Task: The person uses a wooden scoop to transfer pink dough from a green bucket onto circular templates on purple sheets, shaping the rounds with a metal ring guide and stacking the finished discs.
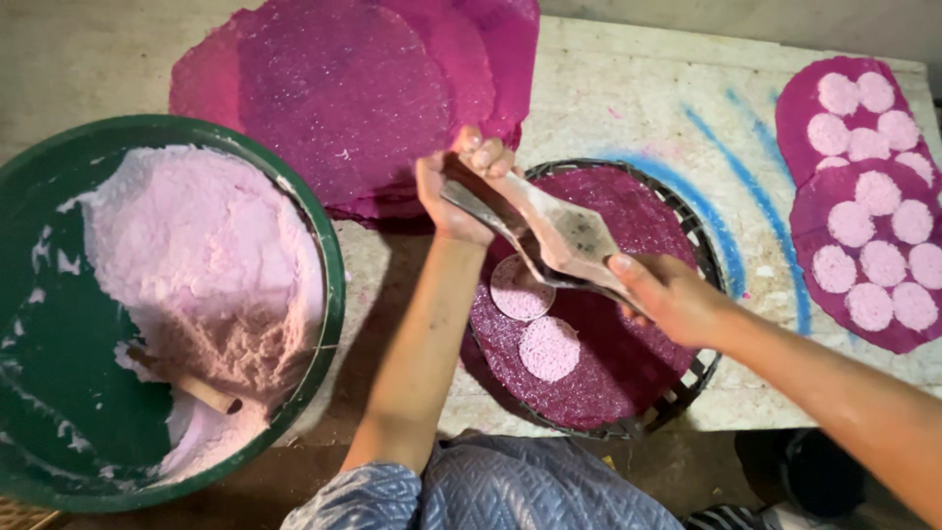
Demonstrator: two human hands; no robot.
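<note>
Lap [510, 491]: blue patterned cloth at the near edge, below the work.

Basin [29, 294]: green, near left, holding a mound of pale pink dough [206, 265] with a wooden stick [191, 385] lying in it. Risk: the stick rests loosely on the slope of the dough and could slide.

Tray [699, 373]: dark round woven tray on the table edge, covered by a purple sheet [628, 363]. Two pale pink discs [535, 319] lie on the sheet, close together, nearly touching. Risk: a third disc dropped too near would overlap and stick; the tray's near rim seems to overhang the table and could tip under pressure.

Press [564, 236]: flat hinged wood-and-metal tool, held above the tray, over the discs.

Right hand [672, 294]: closed around the press's near end.

Left hand [461, 191]: fingers closed on the press's far end. Risk: an uneven squeeze could leave a misshapen disc, and dough may cling to the plates and tear on release.

Table [628, 98]: pale, worn, streaked blue.

Filled sheets [863, 314]: two purple rounds at far right, overlapping, each carrying many pink discs. Risk: the outer one lies at the table's edge.

Stack [343, 88]: bare purple sheets, far left, fanned and overlapping, hanging past the table's edge. Risk: thin sheets may stick together or slide off.
</note>
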